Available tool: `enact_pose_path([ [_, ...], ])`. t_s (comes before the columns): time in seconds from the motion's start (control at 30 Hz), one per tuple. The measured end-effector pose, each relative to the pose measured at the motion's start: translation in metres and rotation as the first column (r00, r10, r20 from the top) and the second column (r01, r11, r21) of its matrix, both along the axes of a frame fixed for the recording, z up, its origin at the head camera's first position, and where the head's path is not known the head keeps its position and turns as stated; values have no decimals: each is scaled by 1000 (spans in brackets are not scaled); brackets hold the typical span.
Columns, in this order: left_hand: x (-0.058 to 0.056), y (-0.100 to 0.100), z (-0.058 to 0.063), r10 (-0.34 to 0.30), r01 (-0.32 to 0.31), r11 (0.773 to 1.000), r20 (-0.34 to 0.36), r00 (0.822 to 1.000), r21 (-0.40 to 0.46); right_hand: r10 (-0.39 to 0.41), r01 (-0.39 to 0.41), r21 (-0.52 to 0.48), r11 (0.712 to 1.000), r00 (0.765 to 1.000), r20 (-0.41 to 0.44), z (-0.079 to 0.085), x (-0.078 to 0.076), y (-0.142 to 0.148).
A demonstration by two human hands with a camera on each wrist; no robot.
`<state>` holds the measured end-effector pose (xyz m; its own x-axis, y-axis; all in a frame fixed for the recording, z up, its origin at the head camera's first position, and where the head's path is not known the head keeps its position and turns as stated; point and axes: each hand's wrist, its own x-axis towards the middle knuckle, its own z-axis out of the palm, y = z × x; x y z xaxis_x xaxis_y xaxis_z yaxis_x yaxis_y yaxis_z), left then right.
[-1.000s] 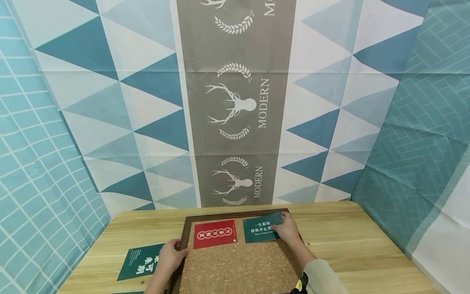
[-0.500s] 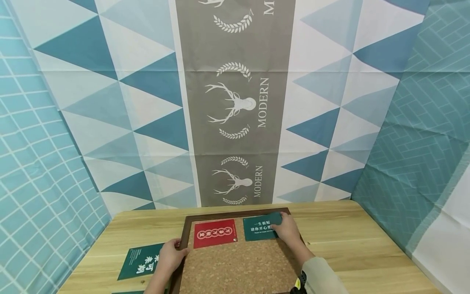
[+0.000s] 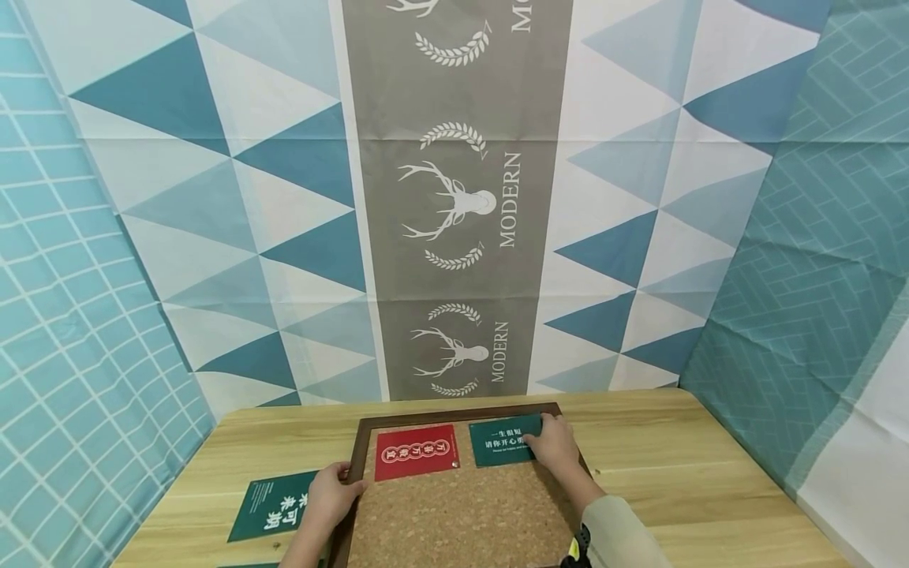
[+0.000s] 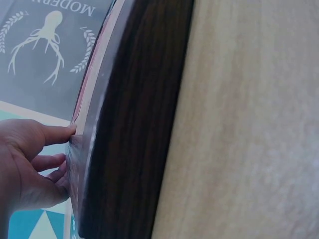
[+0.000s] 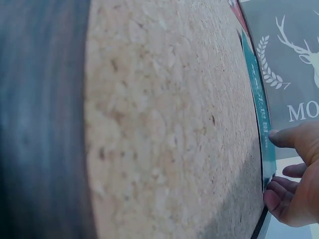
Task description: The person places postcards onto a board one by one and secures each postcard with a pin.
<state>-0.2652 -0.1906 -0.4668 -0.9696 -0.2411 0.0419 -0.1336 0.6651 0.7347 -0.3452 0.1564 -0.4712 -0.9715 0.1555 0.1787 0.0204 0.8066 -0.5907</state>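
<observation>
Left grip holding brown frame at left; right grip holding green card on corkboard

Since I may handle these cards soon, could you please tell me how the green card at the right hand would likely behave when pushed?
The green card looks thin, so it is probably light and may flex if pinched. Its flat shape suggests it would slide across the corkboard rather than roll.

L grip & R grip curled
</observation>
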Motion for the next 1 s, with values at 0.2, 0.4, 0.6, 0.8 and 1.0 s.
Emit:
enact_pose_path([
  [0.2, 0, 2, -1, 0, 0, 1000, 5, 1000, 1, 23, -23, -7, 1000, 999, -26, 0, 1, 7],
  [0.4, -3, 0, -3, 5, -5, 1000, 14, 1000, -13, 46, -49, -41, 998, 996, -74, 4, 2, 18],
  [0.6, -5, -2, -4, 1, -1, 1000, 16, 1000, -27, 45, -47, -69, 996, 998, -40, 13, 7, 34],
  [0.8, -6, -3, -4, -5, 6, 1000, 30, 1000, -26, 53, -54, -78, 995, 998, -24, 18, 15, 52],
  [1.0, -6, -3, -5, -5, 6, 1000, 32, 999, -31, 54, -55, -110, 992, 999, -6, 21, 25, 65],
])
